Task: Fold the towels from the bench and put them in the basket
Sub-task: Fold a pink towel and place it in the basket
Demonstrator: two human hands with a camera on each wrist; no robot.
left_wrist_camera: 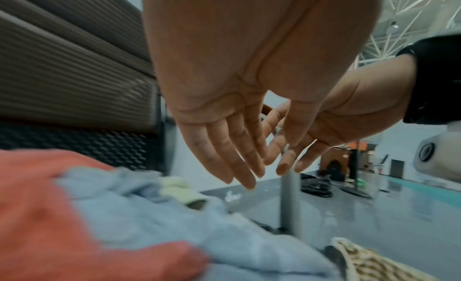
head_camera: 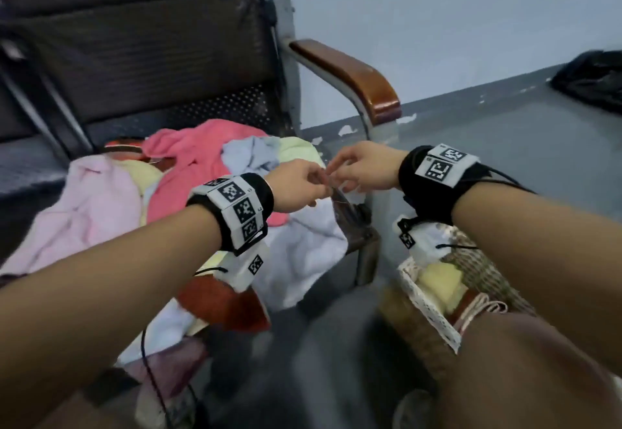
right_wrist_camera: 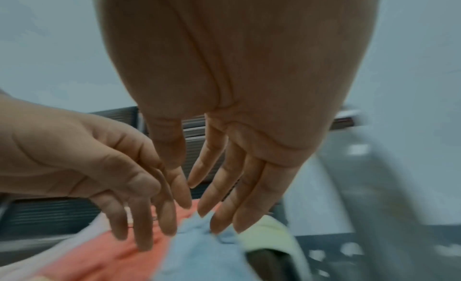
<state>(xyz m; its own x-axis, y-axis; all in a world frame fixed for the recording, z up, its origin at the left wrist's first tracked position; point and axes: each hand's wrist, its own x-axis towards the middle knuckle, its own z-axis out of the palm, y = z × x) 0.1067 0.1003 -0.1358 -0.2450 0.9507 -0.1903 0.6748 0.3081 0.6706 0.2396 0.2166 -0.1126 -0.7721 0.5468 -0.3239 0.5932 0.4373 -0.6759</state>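
A heap of unfolded towels lies on the bench seat: a coral one, a light blue one, a pale pink one, a white one and a pale yellow one. My left hand and right hand hover above the heap's right end, fingertips nearly meeting. In the wrist views the left hand and right hand both show straight, relaxed fingers with nothing between them. The wicker basket stands on the floor under my right forearm, with a folded yellow towel inside.
The dark bench backrest rises behind the heap, and a brown wooden armrest on a metal post bounds the seat on the right. Grey floor lies beyond it, with a black bag at the far right.
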